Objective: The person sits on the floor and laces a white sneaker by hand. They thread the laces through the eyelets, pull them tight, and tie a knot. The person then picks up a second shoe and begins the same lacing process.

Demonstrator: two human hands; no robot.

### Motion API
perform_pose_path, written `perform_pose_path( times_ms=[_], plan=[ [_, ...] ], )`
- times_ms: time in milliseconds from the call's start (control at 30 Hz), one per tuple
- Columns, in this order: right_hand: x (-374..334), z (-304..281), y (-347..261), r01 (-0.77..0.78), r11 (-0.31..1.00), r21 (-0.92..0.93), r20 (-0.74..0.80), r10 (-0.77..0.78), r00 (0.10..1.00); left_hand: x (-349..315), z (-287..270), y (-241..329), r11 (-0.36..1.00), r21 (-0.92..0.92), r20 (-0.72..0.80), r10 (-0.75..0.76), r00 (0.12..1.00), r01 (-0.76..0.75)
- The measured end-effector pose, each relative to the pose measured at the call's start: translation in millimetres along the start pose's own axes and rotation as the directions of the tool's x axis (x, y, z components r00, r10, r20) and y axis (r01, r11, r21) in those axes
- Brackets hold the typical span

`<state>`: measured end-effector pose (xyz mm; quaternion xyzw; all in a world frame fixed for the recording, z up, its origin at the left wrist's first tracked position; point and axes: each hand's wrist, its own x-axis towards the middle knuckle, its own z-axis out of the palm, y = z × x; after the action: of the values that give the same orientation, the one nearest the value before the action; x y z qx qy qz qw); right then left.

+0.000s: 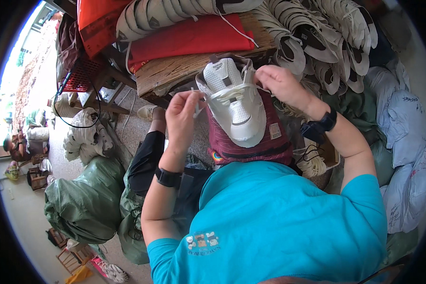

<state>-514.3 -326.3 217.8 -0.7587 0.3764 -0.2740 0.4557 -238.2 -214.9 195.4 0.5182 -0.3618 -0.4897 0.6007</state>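
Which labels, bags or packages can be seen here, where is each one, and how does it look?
Label patch: on the maroon cloth beside the white shoe upper; small pale rectangle.
Round patch: cloth's lower left edge; multicoloured.
Green sacks: floor, left; bulging, shiny.
Pale blue-white sacks: right side; stacked, dark markings.

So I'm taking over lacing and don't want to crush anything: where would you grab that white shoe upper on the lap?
Probably by the collar end of the white shoe upper, coming from the far side, as the right hand does now. It lies toe toward the body on a maroon cloth; that grip leaves the lace area free for the left hand pinching the white lace.
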Motion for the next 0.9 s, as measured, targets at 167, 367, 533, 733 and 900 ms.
perform_pose_path(
  times_ms=[167, 367, 533, 733, 900],
  plan=[
    [4, 7, 1, -0.043, 0.996, -0.073, 0.134, 0.053, 0.99, -8, 18, -4, 0.998, -0.004, 0.102, -0.057, 0.993, 0.057],
    [15, -3, -22, -0.142, 0.978, -0.151, 0.262, 0.178, 0.948, -12, 19, 1, 0.983, 0.08, 0.127, -0.174, 0.977, 0.164],
    [23, 1, -48, 0.095, 0.81, -0.578, 0.187, 0.018, 0.982, -2, 14, -4, 0.977, 0.17, 0.139, -0.151, 0.979, 0.127],
    [23, 18, -44, 0.465, 0.376, -0.802, 0.371, -0.298, 0.88, 16, 12, 10, 0.721, 0.686, 0.158, -0.026, 0.987, -0.091],
    [26, 5, -65, 0.468, 0.266, -0.843, 0.399, -0.273, 0.875, 13, 30, 43, 0.304, 0.877, 0.338, 0.158, 0.928, -0.371]
  ],
)
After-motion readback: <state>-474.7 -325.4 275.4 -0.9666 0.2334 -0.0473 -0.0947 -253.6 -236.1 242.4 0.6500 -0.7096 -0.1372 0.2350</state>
